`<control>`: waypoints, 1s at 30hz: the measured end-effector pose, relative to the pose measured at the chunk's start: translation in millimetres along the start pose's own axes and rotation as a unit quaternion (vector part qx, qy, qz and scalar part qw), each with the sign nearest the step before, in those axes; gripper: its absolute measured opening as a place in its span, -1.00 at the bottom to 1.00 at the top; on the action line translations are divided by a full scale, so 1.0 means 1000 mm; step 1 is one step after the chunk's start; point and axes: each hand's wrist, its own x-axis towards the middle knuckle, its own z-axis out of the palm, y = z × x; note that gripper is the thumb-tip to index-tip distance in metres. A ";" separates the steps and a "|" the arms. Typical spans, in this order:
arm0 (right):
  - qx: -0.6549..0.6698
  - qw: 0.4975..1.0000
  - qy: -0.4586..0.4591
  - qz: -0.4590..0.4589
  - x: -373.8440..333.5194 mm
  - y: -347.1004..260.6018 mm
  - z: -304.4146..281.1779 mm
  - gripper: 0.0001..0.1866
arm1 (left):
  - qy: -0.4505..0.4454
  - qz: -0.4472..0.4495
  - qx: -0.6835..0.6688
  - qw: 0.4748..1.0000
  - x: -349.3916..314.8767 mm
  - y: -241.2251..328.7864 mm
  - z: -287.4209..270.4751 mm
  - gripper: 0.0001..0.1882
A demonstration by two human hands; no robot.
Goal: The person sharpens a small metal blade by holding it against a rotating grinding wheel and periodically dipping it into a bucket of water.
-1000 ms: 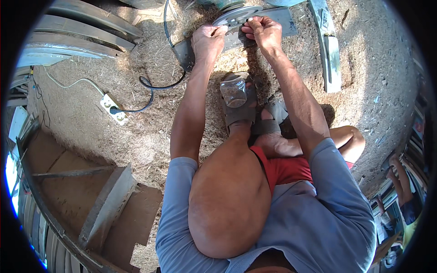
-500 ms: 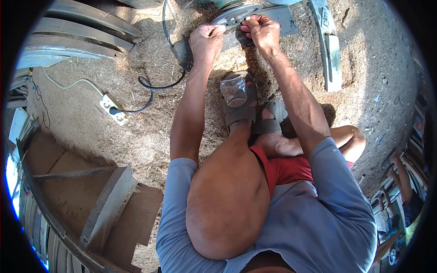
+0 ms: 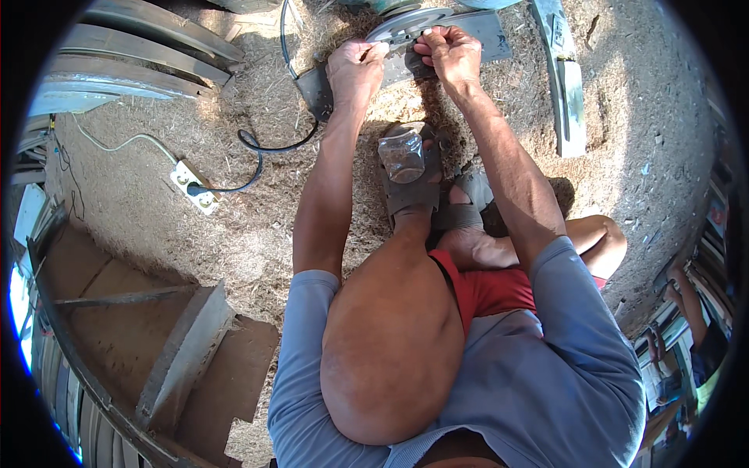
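Note:
At the top of the view is a tool with a round grey metal disc (image 3: pixel 413 17) and a flat metal plate (image 3: pixel 491 35). My left hand (image 3: pixel 356 69) is at the disc's lower left edge, thumb and fingers pinched together. My right hand (image 3: pixel 455 58) is at its lower right side, also pinching. Between the hands runs a narrow slotted piece with dark spots; whether either hand holds it is too small to tell. A clear plastic jar (image 3: pixel 402 158) is by my sandalled foot, below the hands.
A black cord (image 3: pixel 261 148) runs from beside the tool to a white power strip (image 3: pixel 195 187) at left. Curved wooden planks (image 3: pixel 140 54) lie at upper left, a wooden frame (image 3: pixel 179 351) at lower left, a long timber (image 3: pixel 568 93) at right. Another person's limbs (image 3: pixel 690 308) show far right.
My hands have shifted very slightly; both remain pinched at the disc's edge. Nothing else has visibly moved.

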 end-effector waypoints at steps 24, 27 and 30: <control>-0.011 1.000 0.009 -0.003 0.001 0.000 0.000 -0.89 | 0.018 0.018 0.048 0.999 0.000 0.003 0.003 -0.77; -0.031 0.999 0.001 -0.006 -0.002 -0.004 0.002 -0.88 | 0.005 0.003 0.032 0.999 0.000 0.003 -0.002 -0.81; -0.019 0.998 -0.057 0.001 -0.008 -0.009 -0.013 -0.86 | -0.029 -0.043 -0.017 0.999 -0.024 0.032 -0.006 -0.85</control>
